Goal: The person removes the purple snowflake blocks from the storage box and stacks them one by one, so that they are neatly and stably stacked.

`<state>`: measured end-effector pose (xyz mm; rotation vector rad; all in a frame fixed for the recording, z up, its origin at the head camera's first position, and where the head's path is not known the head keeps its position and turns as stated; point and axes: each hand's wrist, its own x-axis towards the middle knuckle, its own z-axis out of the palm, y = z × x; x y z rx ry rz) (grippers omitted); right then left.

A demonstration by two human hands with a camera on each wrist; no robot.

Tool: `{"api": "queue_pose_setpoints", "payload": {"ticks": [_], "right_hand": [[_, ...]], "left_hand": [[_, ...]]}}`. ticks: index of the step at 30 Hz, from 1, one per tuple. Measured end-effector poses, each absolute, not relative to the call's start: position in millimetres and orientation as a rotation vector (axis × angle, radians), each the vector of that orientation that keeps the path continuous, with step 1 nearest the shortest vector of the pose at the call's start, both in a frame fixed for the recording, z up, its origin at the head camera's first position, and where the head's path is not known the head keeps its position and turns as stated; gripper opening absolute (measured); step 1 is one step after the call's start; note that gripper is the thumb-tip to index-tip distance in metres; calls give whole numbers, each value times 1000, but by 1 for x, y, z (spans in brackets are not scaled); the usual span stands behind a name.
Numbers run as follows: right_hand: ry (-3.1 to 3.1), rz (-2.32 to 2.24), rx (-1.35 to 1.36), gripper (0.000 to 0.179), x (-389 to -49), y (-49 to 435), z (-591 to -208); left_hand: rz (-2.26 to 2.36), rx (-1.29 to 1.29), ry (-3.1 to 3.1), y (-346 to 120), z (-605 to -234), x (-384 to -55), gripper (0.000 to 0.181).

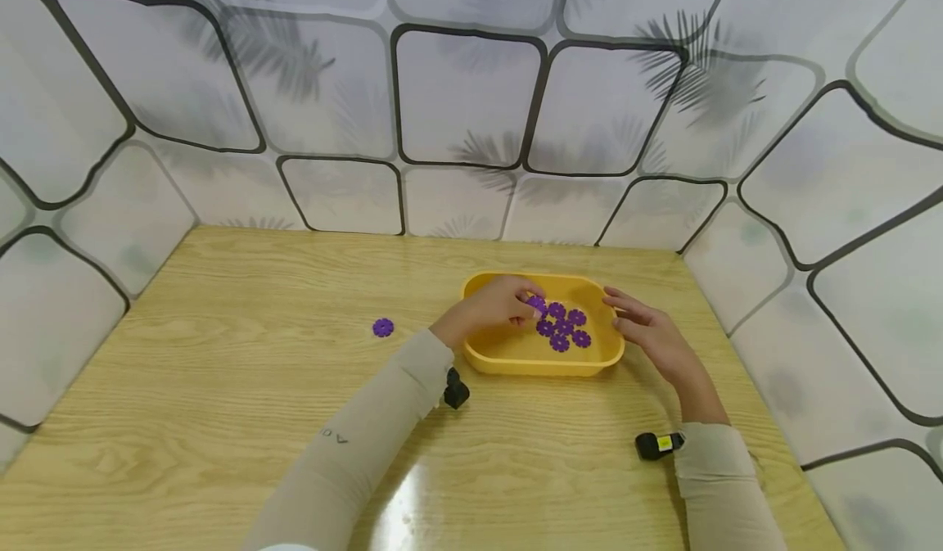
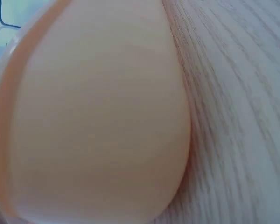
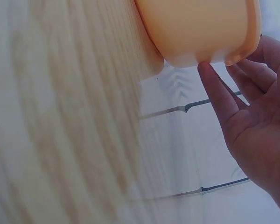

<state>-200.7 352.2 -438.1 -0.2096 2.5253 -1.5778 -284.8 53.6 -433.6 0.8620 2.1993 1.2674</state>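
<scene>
A yellow plastic tub (image 1: 541, 367) sits on the wood-grain desk (image 1: 221, 420), toward its far right corner. Inside it the head view shows a cluster of purple flower-shaped discs (image 1: 564, 327), gathered in the right half of the floor; neither wrist view reaches them. One loose purple disc (image 1: 383, 327) lies on the bare desk to the tub's left, nearer the tub than the desk's left edge.

The left hand (image 1: 501, 301) reaches over the tub's left end, its fingers bent in a narrow pinch around a purple disc at the left edge of the cluster. The left wrist view gives only the tub's smooth outer wall, close up, with the desk's grain beside it, so the pinch can be judged from the head view alone.

The right hand (image 1: 651, 334) is at the tub's right end, its fingers fairly straight and spread rather than closed. The right wrist view adds what the head view partly hides: one fingertip touches the outside of the tub's wall, while other fingers extend to the rim.

Behind the desk's far edge stands a leaf-patterned wall covering (image 1: 471, 97). Black wrist cameras (image 1: 658, 445) show below both hands.
</scene>
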Motion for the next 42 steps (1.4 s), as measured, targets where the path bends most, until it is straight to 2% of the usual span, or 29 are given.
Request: {"api": "queue_pose_setpoints", "payload": {"ticks": [14, 23, 42], "right_hand": [[2508, -1589, -208, 51, -201, 351, -437], [2505, -1593, -211, 51, -201, 352, -436], [2496, -1602, -221, 50, -202, 352, -437]], "left_hand": [[1231, 834, 2208, 52, -425, -279, 46], [1203, 961, 2247, 43, -420, -270, 45], [1252, 923, 2396, -29, -411, -246, 42]]}}
